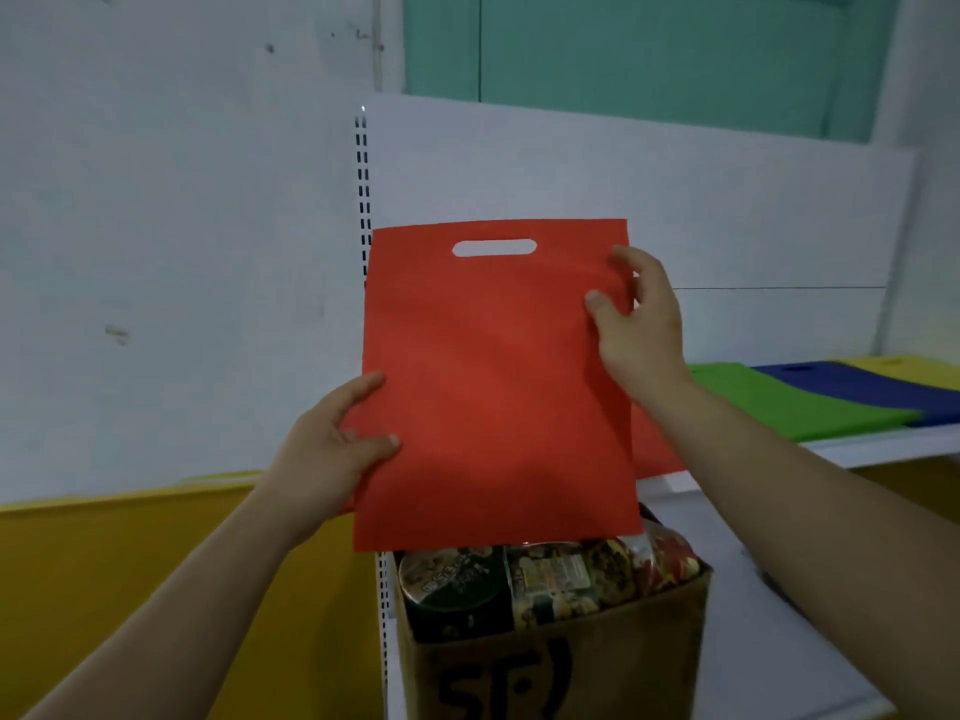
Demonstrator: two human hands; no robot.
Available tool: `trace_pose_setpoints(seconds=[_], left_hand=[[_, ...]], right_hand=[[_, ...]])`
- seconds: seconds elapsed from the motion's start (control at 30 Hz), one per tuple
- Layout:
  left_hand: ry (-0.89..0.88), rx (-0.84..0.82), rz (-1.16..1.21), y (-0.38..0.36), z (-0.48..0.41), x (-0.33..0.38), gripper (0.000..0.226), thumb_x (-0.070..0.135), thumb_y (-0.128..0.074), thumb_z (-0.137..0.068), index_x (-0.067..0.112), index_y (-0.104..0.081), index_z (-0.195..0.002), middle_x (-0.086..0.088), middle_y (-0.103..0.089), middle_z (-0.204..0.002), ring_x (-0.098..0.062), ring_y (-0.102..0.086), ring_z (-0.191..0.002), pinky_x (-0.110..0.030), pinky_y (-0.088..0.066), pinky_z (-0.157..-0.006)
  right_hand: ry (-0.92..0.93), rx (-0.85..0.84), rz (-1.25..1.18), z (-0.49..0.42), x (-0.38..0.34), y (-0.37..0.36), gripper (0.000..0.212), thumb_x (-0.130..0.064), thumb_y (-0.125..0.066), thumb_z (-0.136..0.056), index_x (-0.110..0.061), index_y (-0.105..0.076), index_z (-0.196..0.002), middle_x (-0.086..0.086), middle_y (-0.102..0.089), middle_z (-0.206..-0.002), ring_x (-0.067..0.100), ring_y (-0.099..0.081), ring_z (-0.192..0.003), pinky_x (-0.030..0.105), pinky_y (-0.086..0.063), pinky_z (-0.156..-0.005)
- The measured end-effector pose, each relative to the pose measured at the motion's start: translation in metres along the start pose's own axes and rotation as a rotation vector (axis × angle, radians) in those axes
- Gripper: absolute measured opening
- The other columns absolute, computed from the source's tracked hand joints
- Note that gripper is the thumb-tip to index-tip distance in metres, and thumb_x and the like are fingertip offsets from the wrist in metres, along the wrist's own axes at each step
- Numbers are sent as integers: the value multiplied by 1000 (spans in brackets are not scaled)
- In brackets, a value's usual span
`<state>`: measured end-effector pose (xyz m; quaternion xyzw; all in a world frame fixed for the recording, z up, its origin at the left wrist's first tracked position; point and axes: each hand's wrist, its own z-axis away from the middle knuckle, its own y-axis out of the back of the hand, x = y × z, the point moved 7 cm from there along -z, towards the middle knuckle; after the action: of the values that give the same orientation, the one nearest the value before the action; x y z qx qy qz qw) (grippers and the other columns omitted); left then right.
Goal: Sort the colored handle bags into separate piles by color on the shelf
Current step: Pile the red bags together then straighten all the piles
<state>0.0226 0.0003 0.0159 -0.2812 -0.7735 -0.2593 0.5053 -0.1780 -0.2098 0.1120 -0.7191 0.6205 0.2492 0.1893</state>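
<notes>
A red handle bag (pixel 493 387) was held upright in front of the shelf (pixel 883 452), above a snack box (pixel 571 662). Fingers of the left hand (pixel 332 449) pinched its lower left edge; fingers of the right hand (pixel 639 324) pinched its upper right edge.

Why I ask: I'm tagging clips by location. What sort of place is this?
Likely a small shop or its stockroom: a slotted shelving upright, a white shelf with colored bags lying flat on it, and a cardboard box of packaged food.

Dim, soft, perhaps slightly blurred; edges bowed.
</notes>
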Motion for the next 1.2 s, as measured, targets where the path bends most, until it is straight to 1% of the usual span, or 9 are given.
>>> trace_pose_setpoints(seconds=[0.1, 0.33, 0.47, 0.57, 0.7, 0.8, 0.97, 1.07, 1.2], left_hand=[[-80, 48, -34, -23, 5, 9, 58, -5, -60, -85, 42, -51, -119, -7, -66, -105, -12, -65, -72, -25, -51, -63], [-172, 26, -118, -114, 16, 29, 59, -3, -57, -87, 34, -48, -133, -6, -61, -121, -21, -63, -102, -41, -50, -94], [-176, 45, -165, -177, 27, 37, 58, 0, -57, -87, 32, -47, -134, -5, -60, -124, -19, -61, -104, -36, -48, -95], [-180, 57, -167, -222, 35, 43, 57, -2, -57, -87, 28, -48, -134, -6, -59, -126, -21, -60, -107, -36, -47, -97], [-195, 69, -198, -266, 43, 49, 57, -1, -56, -88, 28, -47, -136, -4, -57, -127, -19, -58, -106, -26, -46, -89], [-184, 76, -220, -282, 45, 51, 57, 1, -56, -89, 30, -46, -136, -7, -56, -129, -22, -58, -108, -33, -47, -94], [-171, 117, -299, -278, 39, 54, 56, 3, -57, -89, 30, -45, -137, -8, -57, -128, -24, -58, -108, -36, -46, -96], [-140, 144, -332, -266, 32, 51, 56, 5, -57, -89, 31, -44, -137, -7, -57, -128, -25, -59, -107, -43, -47, -98], [-83, 200, -361, -248, 12, 45, 55, 9, -60, -89, 27, -45, -138, -8, -59, -125, -23, -60, -100, -37, -47, -95]], right_hand=[[31, 25, 32, -1, -8, 36, 44, -11, -60, -90, -21, -49, -131, -17, -50, -121, -4, -47, -109, -3, -32, -88], [-24, -58, 123, -5, 17, 129, 57, -6, -64, -85, -25, -44, -136, -16, -45, -128, 0, -46, -115, 13, -36, -97], [-55, -78, 151, -12, 38, 193, 58, -5, -62, -86, -25, -44, -137, -16, -44, -127, 2, -46, -117, 16, -37, -98], [-66, -102, 170, -19, 50, 235, 57, -6, -61, -88, -26, -43, -138, -16, -45, -127, 0, -46, -112, 6, -36, -89], [-68, -108, 166, -29, 66, 274, 58, -6, -61, -87, -25, -43, -138, -14, -46, -129, 0, -47, -109, -4, -33, -79], [-95, -137, 170, -35, 79, 286, 60, -7, -62, -86, -26, -40, -139, -13, -45, -131, 0, -47, -108, -4, -32, -76], [-155, -316, 235, -39, 106, 266, 74, -5, -63, -85, -29, -28, -146, -3, -41, -141, 12, -48, -116, 19, -39, -90], [-172, -340, 250, -44, 120, 245, 75, -3, -59, -85, -31, -27, -146, -2, -44, -139, 15, -51, -110, 23, -41, -86], [-183, -318, 206, -60, 137, 211, 74, 0, -56, -84, -29, -29, -146, -1, -46, -138, 18, -53, -114, 27, -46, -91]])
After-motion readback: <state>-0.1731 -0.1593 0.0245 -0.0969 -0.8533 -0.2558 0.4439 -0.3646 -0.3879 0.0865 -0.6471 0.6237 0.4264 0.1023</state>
